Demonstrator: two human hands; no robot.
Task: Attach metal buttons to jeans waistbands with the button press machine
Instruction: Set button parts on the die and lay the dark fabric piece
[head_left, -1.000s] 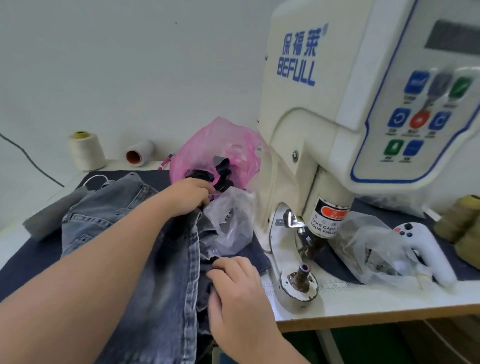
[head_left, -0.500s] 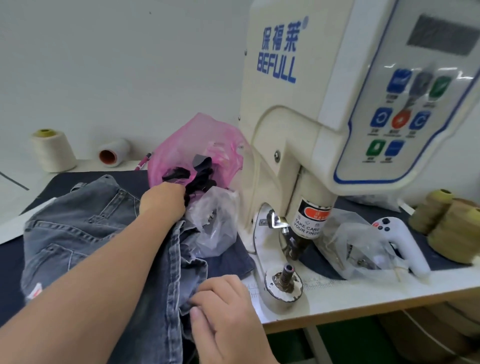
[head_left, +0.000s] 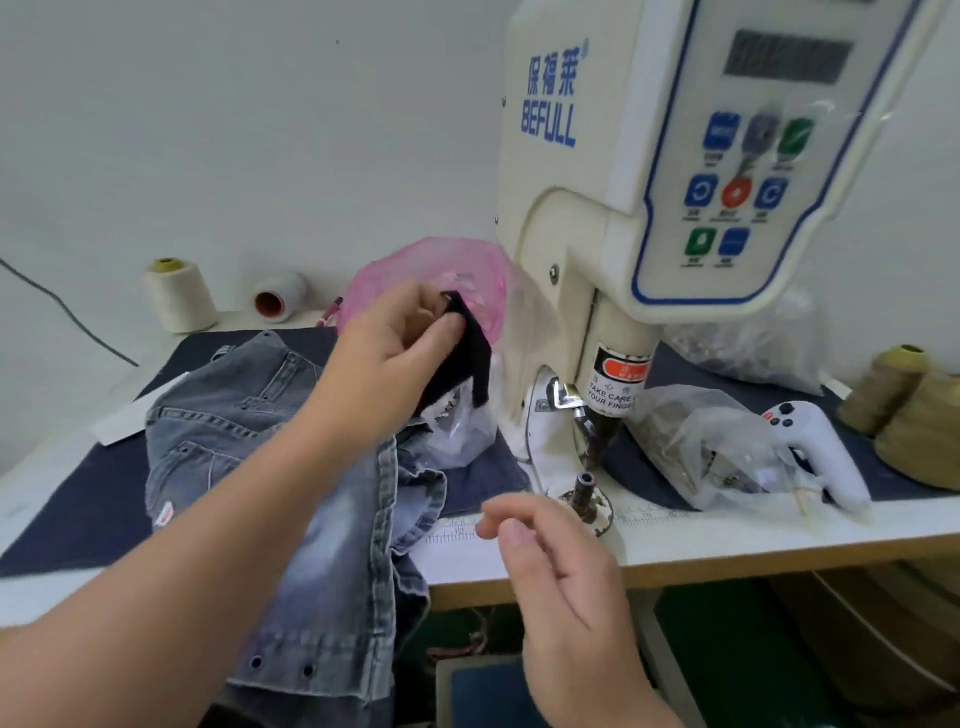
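left hand (head_left: 395, 348): raised in front of the pink bag (head_left: 467, 270), thumb and fingers pinch a black cloth strip (head_left: 470, 353) that hangs down
right hand (head_left: 556, 566): in the air near the table edge, fingers loosely curled, holds nothing that can be seen
jeans (head_left: 291, 467): grey, crumpled on the dark mat (head_left: 78, 509), one part hangs over the table edge, under the left arm
press (head_left: 597, 208): cream body, behind and to the right of the jeans
lower die (head_left: 584, 491): on the press base, bare, just beside the right fingers
clear bags (head_left: 701, 447): on both sides of the press, small metal parts inside
thread cones (head_left: 179, 296): 2, at the wall on the left
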